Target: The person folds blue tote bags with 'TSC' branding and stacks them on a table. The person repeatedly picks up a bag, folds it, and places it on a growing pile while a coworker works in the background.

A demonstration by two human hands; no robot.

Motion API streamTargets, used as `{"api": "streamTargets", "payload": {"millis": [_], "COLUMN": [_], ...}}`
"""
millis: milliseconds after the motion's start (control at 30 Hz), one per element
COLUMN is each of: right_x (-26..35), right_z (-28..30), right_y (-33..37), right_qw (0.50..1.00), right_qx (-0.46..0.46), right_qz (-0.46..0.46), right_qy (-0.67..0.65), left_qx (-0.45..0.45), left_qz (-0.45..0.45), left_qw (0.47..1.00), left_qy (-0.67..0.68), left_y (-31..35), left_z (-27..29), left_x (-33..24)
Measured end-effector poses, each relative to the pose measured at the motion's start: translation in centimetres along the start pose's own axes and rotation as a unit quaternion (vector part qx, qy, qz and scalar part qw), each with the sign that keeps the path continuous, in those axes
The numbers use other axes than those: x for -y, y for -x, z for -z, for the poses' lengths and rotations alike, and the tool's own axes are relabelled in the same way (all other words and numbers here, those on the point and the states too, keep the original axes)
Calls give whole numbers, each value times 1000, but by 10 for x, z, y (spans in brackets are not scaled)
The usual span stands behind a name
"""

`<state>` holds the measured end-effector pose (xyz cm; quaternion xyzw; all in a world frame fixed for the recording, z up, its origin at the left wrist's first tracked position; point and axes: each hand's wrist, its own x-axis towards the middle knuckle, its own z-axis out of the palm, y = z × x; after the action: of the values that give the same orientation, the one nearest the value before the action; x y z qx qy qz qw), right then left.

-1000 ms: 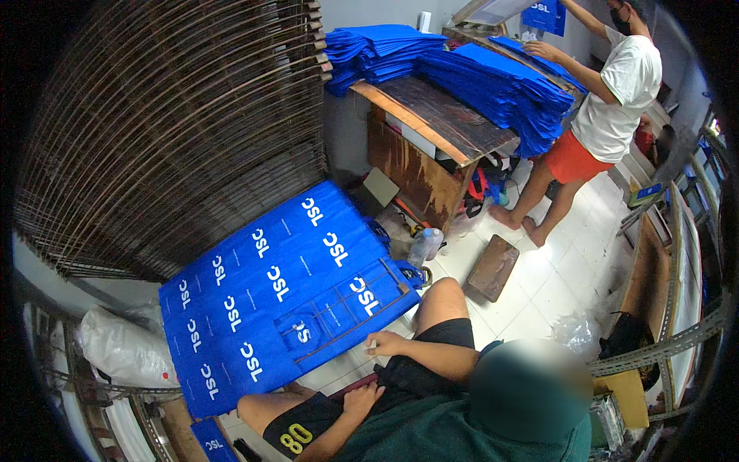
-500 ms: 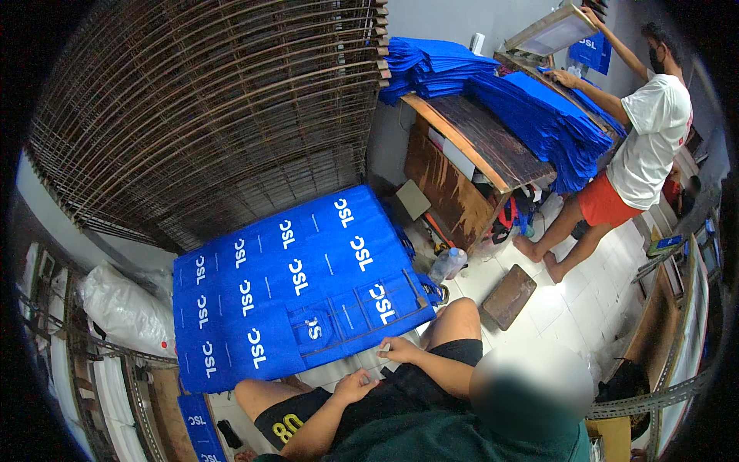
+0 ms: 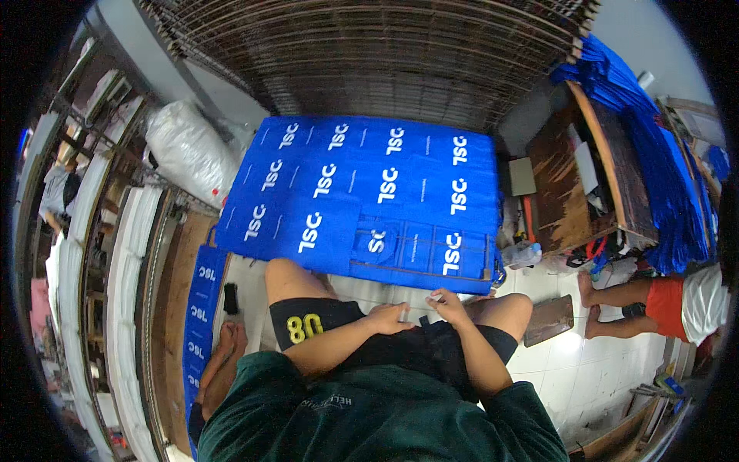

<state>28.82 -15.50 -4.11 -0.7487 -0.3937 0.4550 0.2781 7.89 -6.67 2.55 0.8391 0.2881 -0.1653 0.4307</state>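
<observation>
My left hand [image 3: 391,318] is above my lap with its fingers curled together. Just to its right, my right hand [image 3: 449,306] has thumb and fingers pinched close. Anything held in either hand is too small to make out. Both are on the near side of a low flat surface covered with blue printed fabric [image 3: 346,202], apart from it. At the fabric's near right part lies a thin rectangular frame [image 3: 416,271] with crossbars, over a smaller blue printed piece [image 3: 375,245].
A tall wire drying rack [image 3: 369,73] stands behind the fabric. To the left are a clear plastic sack [image 3: 188,146] and a blue printed strip [image 3: 202,323], with another person's bare feet [image 3: 231,339]. On the right are a wooden bench [image 3: 570,185], blue fabric stacks [image 3: 662,169], a small stool [image 3: 549,320] and a co-worker [image 3: 670,308].
The view has swung to the right, so the co-worker is now at the right edge. My hands stay above my lap and are still close together.
</observation>
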Motion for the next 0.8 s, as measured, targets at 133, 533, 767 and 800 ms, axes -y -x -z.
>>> {"api": "streamTargets", "payload": {"millis": [133, 533, 767, 800], "right_x": [8, 17, 14, 17], "right_z": [0, 4, 3, 5], "right_y": [1, 1, 3, 4], "right_qw": [1000, 1000, 1000, 1000], "right_qx": [-3, 4, -5, -6], "right_qz": [2, -5, -30, -27], "right_qy": [-14, -11, -7, -10], "left_qx": [-26, -19, -22, -26], "left_qz": [3, -15, -19, -23], "left_qw": [1000, 1000, 999, 999], "left_qy": [8, 4, 14, 19], "left_y": [5, 0, -2, 0], "left_z": [-5, -6, -6, -5], "left_x": [3, 7, 7, 4]}}
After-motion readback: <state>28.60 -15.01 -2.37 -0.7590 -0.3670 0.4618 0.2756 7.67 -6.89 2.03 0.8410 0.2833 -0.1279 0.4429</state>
